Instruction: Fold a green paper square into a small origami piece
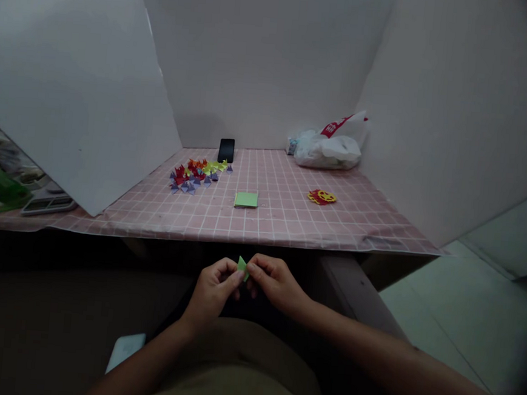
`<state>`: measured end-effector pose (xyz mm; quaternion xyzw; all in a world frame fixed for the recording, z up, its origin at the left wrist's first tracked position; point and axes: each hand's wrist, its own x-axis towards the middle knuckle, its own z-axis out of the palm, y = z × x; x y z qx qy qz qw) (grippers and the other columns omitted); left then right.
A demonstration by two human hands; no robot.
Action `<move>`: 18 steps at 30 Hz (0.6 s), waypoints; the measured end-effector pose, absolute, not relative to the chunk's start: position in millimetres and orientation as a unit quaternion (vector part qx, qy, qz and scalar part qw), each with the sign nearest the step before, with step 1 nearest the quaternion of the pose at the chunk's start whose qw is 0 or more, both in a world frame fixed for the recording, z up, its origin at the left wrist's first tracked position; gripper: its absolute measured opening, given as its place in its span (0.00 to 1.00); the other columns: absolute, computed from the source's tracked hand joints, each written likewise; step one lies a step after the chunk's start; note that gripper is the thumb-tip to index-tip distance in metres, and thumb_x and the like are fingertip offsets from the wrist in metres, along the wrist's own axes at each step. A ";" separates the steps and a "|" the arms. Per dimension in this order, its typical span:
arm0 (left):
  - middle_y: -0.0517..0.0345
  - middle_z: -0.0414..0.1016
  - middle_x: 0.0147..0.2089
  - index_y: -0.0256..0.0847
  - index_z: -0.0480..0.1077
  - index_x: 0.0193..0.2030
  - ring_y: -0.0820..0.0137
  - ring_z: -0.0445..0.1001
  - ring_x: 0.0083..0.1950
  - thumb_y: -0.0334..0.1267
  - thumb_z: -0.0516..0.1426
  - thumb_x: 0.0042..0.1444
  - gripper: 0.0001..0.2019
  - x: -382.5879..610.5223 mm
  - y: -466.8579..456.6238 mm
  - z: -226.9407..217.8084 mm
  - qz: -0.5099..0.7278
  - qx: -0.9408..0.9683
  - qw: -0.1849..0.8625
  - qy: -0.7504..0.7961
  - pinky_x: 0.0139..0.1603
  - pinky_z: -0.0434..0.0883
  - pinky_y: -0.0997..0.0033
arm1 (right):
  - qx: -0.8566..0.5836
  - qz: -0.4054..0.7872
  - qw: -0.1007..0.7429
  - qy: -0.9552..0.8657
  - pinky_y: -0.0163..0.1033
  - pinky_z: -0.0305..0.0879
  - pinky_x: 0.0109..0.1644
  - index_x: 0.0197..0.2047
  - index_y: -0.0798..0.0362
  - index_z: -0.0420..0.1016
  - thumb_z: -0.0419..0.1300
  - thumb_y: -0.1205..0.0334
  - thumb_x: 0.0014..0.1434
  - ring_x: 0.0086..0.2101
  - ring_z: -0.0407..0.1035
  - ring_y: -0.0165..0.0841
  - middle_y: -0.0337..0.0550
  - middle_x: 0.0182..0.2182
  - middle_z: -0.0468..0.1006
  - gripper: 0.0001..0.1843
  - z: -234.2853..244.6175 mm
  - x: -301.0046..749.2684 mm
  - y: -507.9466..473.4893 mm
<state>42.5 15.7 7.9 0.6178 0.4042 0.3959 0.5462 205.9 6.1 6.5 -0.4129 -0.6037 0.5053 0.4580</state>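
A small piece of folded green paper (242, 264) is pinched between my two hands, just in front of the table edge and above my lap. My left hand (214, 286) grips its left side between thumb and fingers. On the opposite side, the thumb and index finger of my right hand (278, 279) hold it too. Part of the paper is hidden behind my fingers. A stack of square green paper (246, 200) lies on the table beyond my hands. Several small folded paper pieces (195, 174), in red, orange, yellow and purple, are grouped to its left.
The pink checked tablecloth (284, 223) covers the table, with white panels (264, 70) around it. A black phone (226, 150) lies at the back. Yellow and red cut-outs (322, 196) and a white plastic bag (329, 149) are on the right. A pale device (126, 350) lies by my left forearm.
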 end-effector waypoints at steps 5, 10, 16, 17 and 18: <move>0.64 0.67 0.21 0.37 0.68 0.25 0.76 0.65 0.22 0.40 0.60 0.54 0.12 40.4 14.8 6.6 0.397 0.631 0.506 0.434 0.24 0.62 0.77 | -0.378 0.552 0.473 -0.573 0.32 0.61 0.25 0.29 0.55 0.68 0.61 0.56 0.58 0.21 0.65 0.25 0.34 0.22 0.70 0.12 4.4 206.0 9.1; 0.61 0.75 0.29 0.38 0.70 0.34 0.73 0.74 0.30 0.36 0.62 0.52 0.06 42.0 13.5 4.3 0.475 0.577 0.523 0.409 0.32 0.70 0.75 | -0.349 0.567 0.509 -0.546 0.34 0.66 0.31 0.31 0.55 0.69 0.63 0.59 0.58 0.25 0.70 0.27 0.36 0.24 0.74 0.09 4.9 204.7 8.3; 0.62 0.76 0.27 0.39 0.69 0.33 0.72 0.75 0.29 0.35 0.62 0.52 0.06 42.4 12.9 2.9 0.509 0.566 0.499 0.414 0.32 0.71 0.75 | -0.328 0.575 0.522 -0.538 0.34 0.66 0.33 0.31 0.54 0.68 0.64 0.61 0.57 0.26 0.71 0.27 0.35 0.25 0.75 0.09 3.6 202.2 8.0; 0.62 0.76 0.27 0.39 0.69 0.33 0.72 0.75 0.29 0.35 0.62 0.53 0.05 42.5 12.9 3.0 0.512 0.567 0.495 0.414 0.32 0.71 0.75 | -0.326 0.576 0.522 -0.537 0.34 0.66 0.34 0.31 0.54 0.68 0.64 0.62 0.57 0.26 0.71 0.27 0.36 0.26 0.75 0.08 3.5 202.0 8.0; 0.62 0.76 0.27 0.39 0.69 0.33 0.72 0.75 0.29 0.35 0.62 0.53 0.05 42.6 12.9 3.3 0.514 0.569 0.491 0.414 0.32 0.71 0.75 | -0.324 0.577 0.523 -0.537 0.34 0.66 0.34 0.32 0.54 0.69 0.64 0.62 0.57 0.26 0.71 0.27 0.36 0.26 0.76 0.08 3.5 201.9 7.9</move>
